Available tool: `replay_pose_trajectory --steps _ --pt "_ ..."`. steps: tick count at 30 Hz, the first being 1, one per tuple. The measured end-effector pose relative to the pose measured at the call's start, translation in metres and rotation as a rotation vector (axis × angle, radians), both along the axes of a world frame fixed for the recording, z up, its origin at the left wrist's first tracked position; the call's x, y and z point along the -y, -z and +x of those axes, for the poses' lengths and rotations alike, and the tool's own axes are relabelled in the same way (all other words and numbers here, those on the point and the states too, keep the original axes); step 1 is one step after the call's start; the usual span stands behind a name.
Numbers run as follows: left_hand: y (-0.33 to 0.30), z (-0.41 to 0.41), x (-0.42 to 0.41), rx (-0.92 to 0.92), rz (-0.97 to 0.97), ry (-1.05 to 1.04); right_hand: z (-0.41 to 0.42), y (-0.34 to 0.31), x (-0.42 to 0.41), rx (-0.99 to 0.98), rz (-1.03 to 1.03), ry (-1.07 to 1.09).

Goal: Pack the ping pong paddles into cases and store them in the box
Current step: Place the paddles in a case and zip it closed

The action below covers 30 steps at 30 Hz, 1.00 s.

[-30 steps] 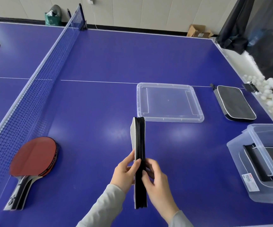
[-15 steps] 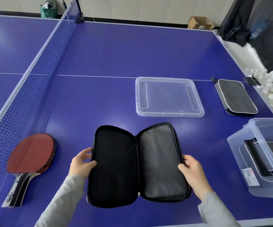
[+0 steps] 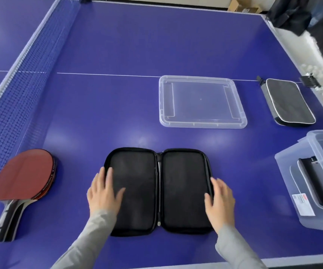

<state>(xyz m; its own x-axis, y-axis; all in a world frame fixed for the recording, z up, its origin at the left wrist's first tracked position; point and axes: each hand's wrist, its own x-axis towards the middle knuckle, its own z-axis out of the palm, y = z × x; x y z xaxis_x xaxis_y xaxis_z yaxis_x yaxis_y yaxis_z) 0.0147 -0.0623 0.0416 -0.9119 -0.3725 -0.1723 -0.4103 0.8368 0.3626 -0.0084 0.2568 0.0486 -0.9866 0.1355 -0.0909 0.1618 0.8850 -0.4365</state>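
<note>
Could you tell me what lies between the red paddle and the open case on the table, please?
In the head view, only bare blue table lies between the paddle and the open case; the left hand rests on the case's near edge.

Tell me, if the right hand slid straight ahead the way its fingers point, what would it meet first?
The right hand rests flat on the open case, fingers pointing away across the table. Past the case's far edge, the clear lid looks first in line, though depth is hard to judge.
</note>
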Motion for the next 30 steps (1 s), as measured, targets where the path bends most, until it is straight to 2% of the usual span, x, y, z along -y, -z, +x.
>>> replay_pose_trajectory --steps 1,3,5,8,14,23,28,30 --pt "0.001 0.004 -0.013 0.013 -0.055 0.112 0.002 0.002 0.01 0.003 0.054 -0.124" --pt "0.004 0.011 -0.035 0.107 -0.125 0.283 0.005 0.01 0.031 0.142 0.131 -0.341" --pt "0.015 0.014 -0.043 0.173 -0.162 0.33 0.006 0.028 0.041 0.26 0.23 -0.429" --pt "0.028 0.015 -0.036 0.191 -0.185 0.348 0.004 0.042 0.04 0.288 0.309 -0.449" --pt "0.032 0.014 -0.026 0.19 -0.233 0.369 0.0 0.045 0.025 0.208 0.348 -0.48" --pt "0.028 0.012 -0.028 0.249 -0.218 0.378 -0.002 0.038 0.033 0.267 0.422 -0.488" --pt "-0.003 0.017 -0.012 0.031 -0.157 0.313 -0.001 0.02 0.038 0.22 0.385 -0.422" --pt "-0.013 0.027 0.011 0.032 -0.148 0.228 -0.001 0.009 0.04 0.215 0.346 -0.393"
